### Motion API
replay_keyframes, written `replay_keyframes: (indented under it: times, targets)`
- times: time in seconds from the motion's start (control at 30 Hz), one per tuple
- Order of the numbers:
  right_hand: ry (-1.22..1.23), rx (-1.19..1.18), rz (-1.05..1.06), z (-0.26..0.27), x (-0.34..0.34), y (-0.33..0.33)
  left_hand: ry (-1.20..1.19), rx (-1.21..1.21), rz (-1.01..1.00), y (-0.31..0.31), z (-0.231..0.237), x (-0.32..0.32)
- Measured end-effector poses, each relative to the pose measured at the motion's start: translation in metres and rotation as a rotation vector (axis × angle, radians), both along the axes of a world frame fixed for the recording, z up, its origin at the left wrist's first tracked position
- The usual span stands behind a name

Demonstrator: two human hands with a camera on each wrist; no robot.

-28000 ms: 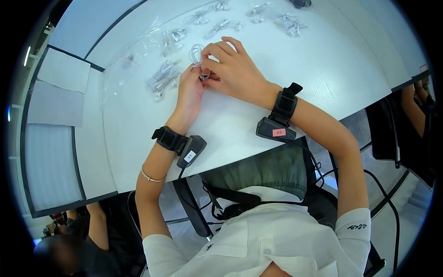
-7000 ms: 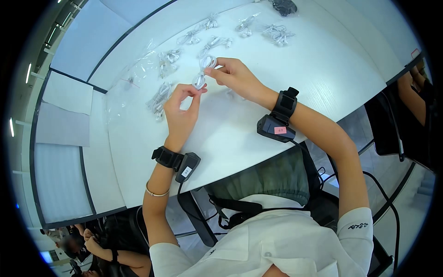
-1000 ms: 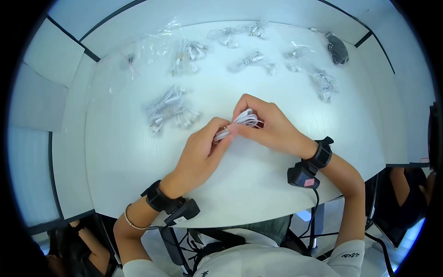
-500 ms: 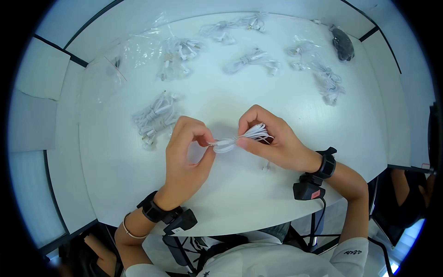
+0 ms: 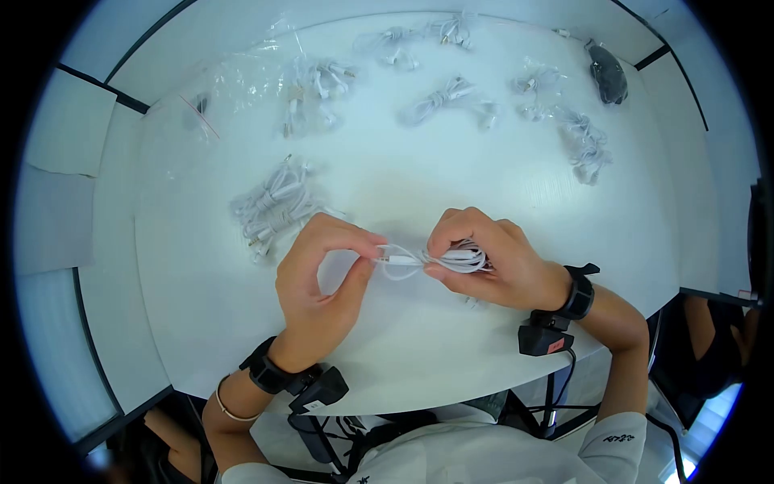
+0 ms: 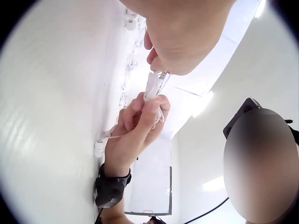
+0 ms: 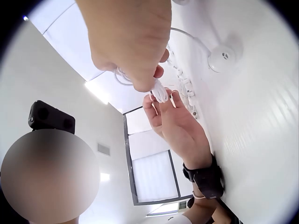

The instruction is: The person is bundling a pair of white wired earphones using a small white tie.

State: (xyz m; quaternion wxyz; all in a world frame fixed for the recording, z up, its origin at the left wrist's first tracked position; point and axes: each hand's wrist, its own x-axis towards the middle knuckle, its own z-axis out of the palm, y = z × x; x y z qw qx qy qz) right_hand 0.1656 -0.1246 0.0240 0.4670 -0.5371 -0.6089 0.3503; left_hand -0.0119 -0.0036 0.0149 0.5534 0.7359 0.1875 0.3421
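Note:
Between both hands, above the white table, is a bundled white earphone cable (image 5: 403, 260), its plug and loops showing. My left hand (image 5: 309, 305) pinches the plug end between thumb and fingertips. Loops gathered at the other end are gripped by my right hand (image 5: 508, 262), thumb along the near side. In the right wrist view, a white earbud (image 7: 220, 59) hangs on its wire beside the table surface. From the left wrist, the folded cable (image 6: 153, 86) stands up out of the right fingers, its upper end partly hidden behind the left hand.
Left of the hands lies a pile of bundled white earphones (image 5: 278, 206). Several bagged earphones, such as one bundle (image 5: 447, 98), are spread toward the back. A clear plastic bag (image 5: 234, 89) lies back left; a dark pouch-like item (image 5: 606, 74) sits back right. Low partitions edge the table.
Earlier the cable was a loose coil in the fingers; now it is a narrow bundle. In the last second the hands have drawn apart, the left moving left and the right moving right.

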Motion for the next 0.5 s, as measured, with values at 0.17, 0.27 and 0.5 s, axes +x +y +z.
replay_keyframes:
  times: [0.17,0.27,0.5]
  targets:
    - [-0.017,0.015,0.007,0.001,0.0,0.002,0.072,0.013,-0.017,0.005,0.004,-0.002]
    - [0.006,0.019,0.019,-0.003,0.0,0.001,0.069,-0.164,-0.049,0.003,0.004,-0.001]
    - [0.044,-0.018,-0.072,0.0,0.001,0.003,0.025,-0.315,-0.219,0.007,0.007,-0.001]
